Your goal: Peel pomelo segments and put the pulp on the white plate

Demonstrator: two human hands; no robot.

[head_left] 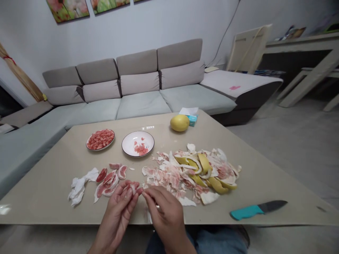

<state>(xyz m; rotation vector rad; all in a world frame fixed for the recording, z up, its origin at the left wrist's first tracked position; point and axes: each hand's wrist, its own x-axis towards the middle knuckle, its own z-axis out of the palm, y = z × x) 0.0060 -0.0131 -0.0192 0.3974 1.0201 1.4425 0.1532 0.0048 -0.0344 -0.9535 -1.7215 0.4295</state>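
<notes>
A pink pomelo segment (134, 187) with bits of white membrane is held between the thumb and fingers of my left hand (119, 208). My right hand (165, 211) pinches at the segment's right edge, thumb against forefinger. Just behind my left hand lie several unpeeled segments (109, 181), pink with white skin. A heap of torn membrane (169, 173) and yellow rind (205, 164) spreads to the right of my hands. Farther back, a white plate (128, 143) holds a few loose pieces of pulp (141, 149). Another plate at the left is piled with red pulp (100, 139).
A knife (247, 212) with a turquoise handle lies near the table's front right edge. Crumpled white tissue (81, 185) lies at the left. A whole yellow pomelo (179, 123) and a tissue pack (192, 118) stand at the back. Beyond the table is a grey sofa (140, 102).
</notes>
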